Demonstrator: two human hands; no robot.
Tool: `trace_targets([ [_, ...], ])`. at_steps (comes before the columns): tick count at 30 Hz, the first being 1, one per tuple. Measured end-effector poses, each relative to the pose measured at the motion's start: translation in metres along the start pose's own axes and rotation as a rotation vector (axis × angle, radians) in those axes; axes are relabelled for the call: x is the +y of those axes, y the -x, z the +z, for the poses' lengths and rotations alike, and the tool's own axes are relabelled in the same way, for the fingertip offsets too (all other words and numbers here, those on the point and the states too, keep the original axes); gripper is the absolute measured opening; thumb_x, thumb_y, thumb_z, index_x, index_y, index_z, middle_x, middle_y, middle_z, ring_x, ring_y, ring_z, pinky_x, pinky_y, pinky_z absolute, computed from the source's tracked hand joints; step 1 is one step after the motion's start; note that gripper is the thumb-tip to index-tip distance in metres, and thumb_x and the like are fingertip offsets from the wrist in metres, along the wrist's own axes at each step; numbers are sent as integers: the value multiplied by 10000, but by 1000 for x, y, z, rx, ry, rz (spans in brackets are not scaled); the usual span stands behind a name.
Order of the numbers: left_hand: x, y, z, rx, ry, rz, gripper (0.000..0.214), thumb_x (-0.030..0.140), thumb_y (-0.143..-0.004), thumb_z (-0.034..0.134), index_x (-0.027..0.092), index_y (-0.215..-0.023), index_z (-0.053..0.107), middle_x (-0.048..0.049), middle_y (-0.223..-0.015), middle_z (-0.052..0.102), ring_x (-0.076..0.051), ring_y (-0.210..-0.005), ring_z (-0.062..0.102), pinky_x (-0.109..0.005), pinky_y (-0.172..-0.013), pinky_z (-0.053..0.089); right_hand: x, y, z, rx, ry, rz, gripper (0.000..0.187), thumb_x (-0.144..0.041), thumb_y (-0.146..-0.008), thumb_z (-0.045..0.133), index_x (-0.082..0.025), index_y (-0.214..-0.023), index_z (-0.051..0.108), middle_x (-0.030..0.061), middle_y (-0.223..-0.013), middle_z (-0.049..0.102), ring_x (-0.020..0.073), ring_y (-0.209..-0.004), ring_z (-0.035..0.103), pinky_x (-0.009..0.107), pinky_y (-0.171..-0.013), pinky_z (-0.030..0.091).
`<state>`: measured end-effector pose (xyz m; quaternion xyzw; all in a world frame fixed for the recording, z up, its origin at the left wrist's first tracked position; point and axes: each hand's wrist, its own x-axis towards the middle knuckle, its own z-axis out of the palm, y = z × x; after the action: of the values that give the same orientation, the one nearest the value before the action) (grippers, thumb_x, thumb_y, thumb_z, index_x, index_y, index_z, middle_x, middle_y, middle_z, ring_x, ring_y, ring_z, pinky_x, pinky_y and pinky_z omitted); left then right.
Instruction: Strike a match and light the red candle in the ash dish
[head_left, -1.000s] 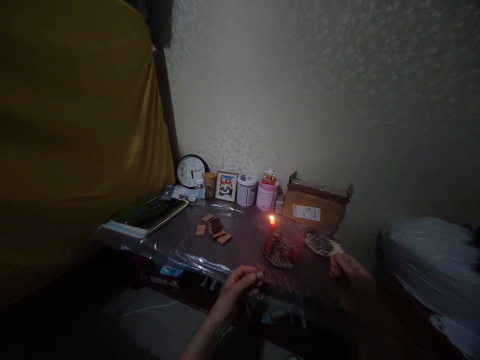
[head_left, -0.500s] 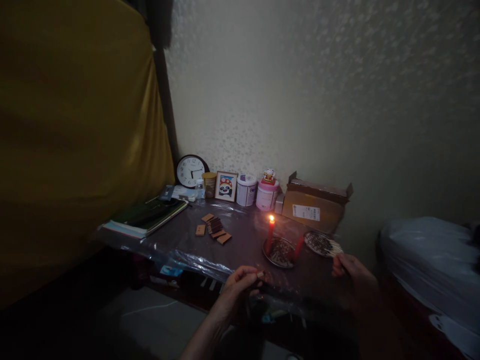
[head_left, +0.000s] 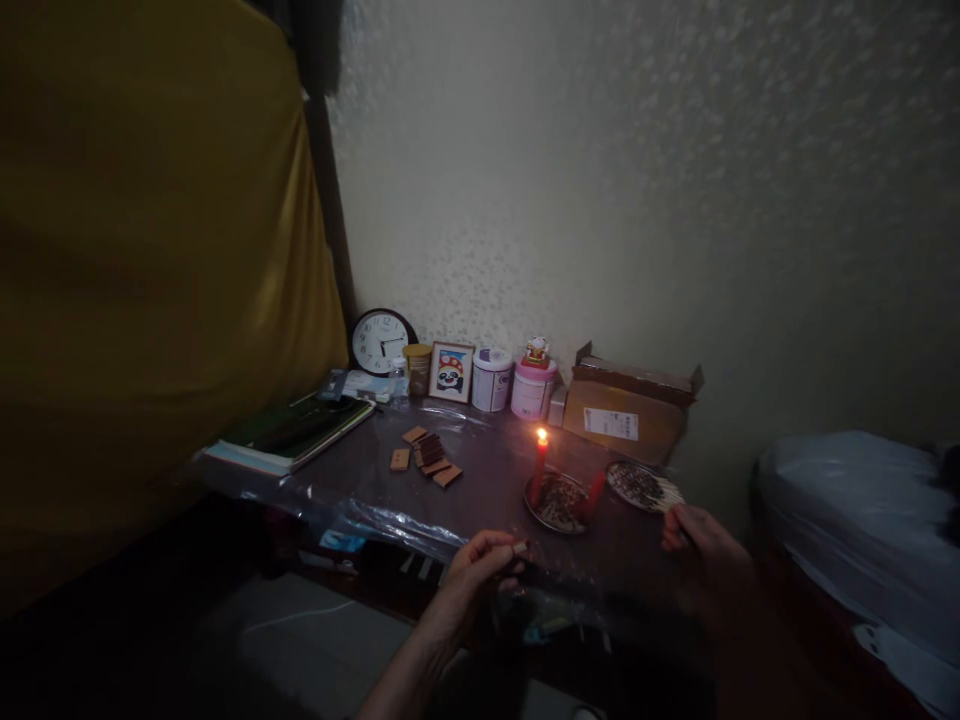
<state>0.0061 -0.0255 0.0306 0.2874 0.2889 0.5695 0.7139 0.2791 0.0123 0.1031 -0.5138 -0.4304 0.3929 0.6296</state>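
Observation:
My left hand (head_left: 486,565) is closed in front of the table edge, with a small matchbox (head_left: 520,548) pinched between thumb and fingers. To the right, my right hand (head_left: 697,530) has its fingers pressed together at the pale ends of the matchsticks (head_left: 667,493), which lie dark-tipped on a round metal plate (head_left: 611,487). How many sticks the fingertips grip is too dim to tell. Between my hands, a lit red candle (head_left: 539,470) stands upright on another metal plate (head_left: 551,526) strewn with dark bits. A shorter, unlit red candle (head_left: 596,493) leans at that plate's right side.
Several flat matchboxes (head_left: 431,455) lie on the plastic-covered table (head_left: 487,480). Along the wall stand a clock (head_left: 381,341), a framed panda picture (head_left: 451,372), two tubs (head_left: 492,382) and a cardboard box (head_left: 637,410). Books (head_left: 300,435) lie left; a plastic-wrapped bundle (head_left: 855,520) is at right.
The view has shifted very slightly. Both hands keep nearly the same place and grip, and the candle still burns.

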Motion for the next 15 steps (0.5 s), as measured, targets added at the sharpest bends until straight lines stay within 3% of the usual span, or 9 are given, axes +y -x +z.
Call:
trace_targets([
  [15, 0, 0, 0, 5, -12, -3, 246, 272, -623, 747, 145, -803, 637, -43, -781, 664, -148, -718, 599, -237, -613, 456, 0, 5, 5, 37, -58, -22, 246, -390, -641, 679, -185, -567, 564, -43, -528, 482, 82, -452, 433, 192, -424, 378],
])
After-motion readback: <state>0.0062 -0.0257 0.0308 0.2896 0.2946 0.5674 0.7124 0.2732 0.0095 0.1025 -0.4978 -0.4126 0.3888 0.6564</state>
